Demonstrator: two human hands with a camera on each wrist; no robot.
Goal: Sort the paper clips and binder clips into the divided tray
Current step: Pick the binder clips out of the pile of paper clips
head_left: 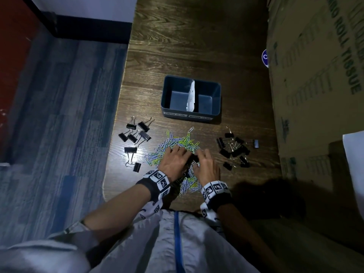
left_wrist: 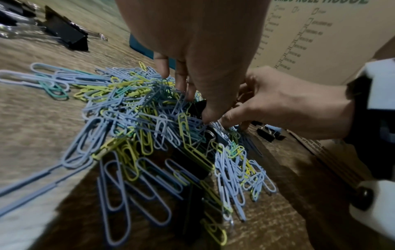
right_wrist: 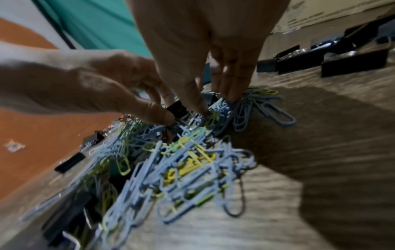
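Observation:
A heap of blue, yellow and green paper clips lies on the wooden table in front of the dark blue divided tray. The tray's left half is labelled paper clips, its right half binder clips. Both hands are down in the heap. My left hand pinches a black binder clip between thumb and fingers. My right hand curls onto the same clip from the other side, fingertips among the paper clips. The left wrist view shows the clip half buried in the heap.
Large black binder clips lie spread left of the heap. Smaller ones are grouped to its right. A tall cardboard box stands along the table's right side. The table's left edge drops to the floor.

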